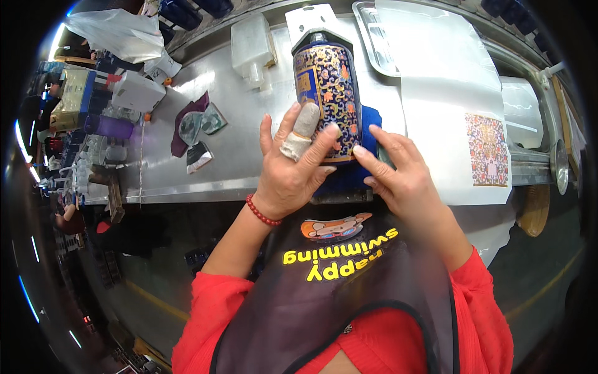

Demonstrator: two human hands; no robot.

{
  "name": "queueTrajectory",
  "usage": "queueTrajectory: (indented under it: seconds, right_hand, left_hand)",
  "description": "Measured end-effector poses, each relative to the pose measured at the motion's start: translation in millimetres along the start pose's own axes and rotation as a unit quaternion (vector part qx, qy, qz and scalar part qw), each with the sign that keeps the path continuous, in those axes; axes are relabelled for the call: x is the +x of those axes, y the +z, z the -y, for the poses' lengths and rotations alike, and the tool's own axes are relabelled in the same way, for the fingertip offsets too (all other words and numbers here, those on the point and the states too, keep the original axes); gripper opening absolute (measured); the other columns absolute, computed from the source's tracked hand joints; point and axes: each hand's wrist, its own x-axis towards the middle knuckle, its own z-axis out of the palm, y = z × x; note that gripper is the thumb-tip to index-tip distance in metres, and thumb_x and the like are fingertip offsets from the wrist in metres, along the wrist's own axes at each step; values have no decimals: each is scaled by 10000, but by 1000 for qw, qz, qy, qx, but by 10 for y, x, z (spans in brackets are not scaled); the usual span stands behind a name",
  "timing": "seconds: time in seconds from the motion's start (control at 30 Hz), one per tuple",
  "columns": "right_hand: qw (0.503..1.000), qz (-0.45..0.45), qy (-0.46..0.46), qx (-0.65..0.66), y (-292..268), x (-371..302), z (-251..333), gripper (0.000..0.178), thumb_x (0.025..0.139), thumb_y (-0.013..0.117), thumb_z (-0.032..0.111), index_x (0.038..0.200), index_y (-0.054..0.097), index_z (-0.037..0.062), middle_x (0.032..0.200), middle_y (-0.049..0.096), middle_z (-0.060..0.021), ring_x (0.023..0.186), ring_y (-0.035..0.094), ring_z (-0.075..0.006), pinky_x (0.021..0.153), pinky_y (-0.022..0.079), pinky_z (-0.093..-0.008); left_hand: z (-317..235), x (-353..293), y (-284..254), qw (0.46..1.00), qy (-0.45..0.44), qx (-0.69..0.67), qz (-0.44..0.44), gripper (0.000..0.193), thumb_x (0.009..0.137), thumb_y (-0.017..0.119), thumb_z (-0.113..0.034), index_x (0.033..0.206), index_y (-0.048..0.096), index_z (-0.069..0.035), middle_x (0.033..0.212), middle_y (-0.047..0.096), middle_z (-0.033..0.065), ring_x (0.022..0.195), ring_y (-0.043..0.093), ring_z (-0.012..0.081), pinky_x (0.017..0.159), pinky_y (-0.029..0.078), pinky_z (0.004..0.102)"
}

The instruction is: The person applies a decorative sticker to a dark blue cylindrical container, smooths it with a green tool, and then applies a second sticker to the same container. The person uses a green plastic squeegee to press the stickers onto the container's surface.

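Note:
A dark blue bottle (pixel 339 84) with a colourful floral pattern lies on its side, its neck end away from me and its base towards me. Spread fingers of my left hand (pixel 289 159) rest along its left side and lower part; one finger wears a pale cloth-like cover, and a red bead bracelet circles the wrist. At the base's right corner, my right hand (pixel 405 171) touches the bottle with a fingertip, its fingers apart. Blue cloth (pixel 370 118) shows beneath and beside the bottle. A patterned decal (pixel 487 149) lies on a white sheet (pixel 442 81) to the right.
Crumpled dark and greenish cloths (pixel 198 124) lie on the metal table (pixel 227 165) to the left. Behind them stands a translucent squarish container (pixel 251 47). A metal tray (pixel 374 37) sits at the back, and a purple bottle (pixel 109 126) stands among clutter far left.

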Motion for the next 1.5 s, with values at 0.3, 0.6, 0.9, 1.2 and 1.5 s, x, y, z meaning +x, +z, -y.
queueTrajectory:
  seconds: [0.3,0.6,0.9,1.2,1.5]
  right_hand:
    - [998,37,13,-52,85,44,6,666,778,792,175,1409,596,262,1466,468,-210,1156,554,-343,878,481,-431]
    - [999,22,18,-21,-19,10,-25,629,776,774,85,1376,616,188,1402,510,-240,1131,572,-388,904,494,-464]
    - [960,-99,172,195,-12,704,45,279,970,619,123,1223,584,10,930,689,-177,824,702,-236,735,538,-337]
    - [868,-182,318,334,60,529,-443,179,1007,615,164,1090,608,6,845,647,-28,762,582,-78,686,495,-250]
    - [862,-174,317,355,-22,555,-416,180,1009,619,157,1105,602,6,903,629,-3,824,546,-51,736,477,-225]
  left_hand:
    - [37,-12,47,999,15,46,6,608,834,762,-253,1419,597,-231,1440,569,143,1412,424,371,1202,98,588]
    - [23,1,23,999,23,32,15,713,743,777,-123,1430,585,-144,1459,538,207,1430,395,442,1220,48,567]
    - [-9,-16,70,999,30,40,13,841,811,768,-234,1515,392,32,1492,451,298,1406,392,501,1190,97,620]
    - [92,163,-112,999,29,38,21,775,963,400,-703,1404,585,-93,1395,596,140,1379,436,354,1201,86,585]
    - [534,1056,-225,982,148,112,44,747,988,288,-708,1325,676,-166,1223,707,62,1371,470,276,1234,39,544]
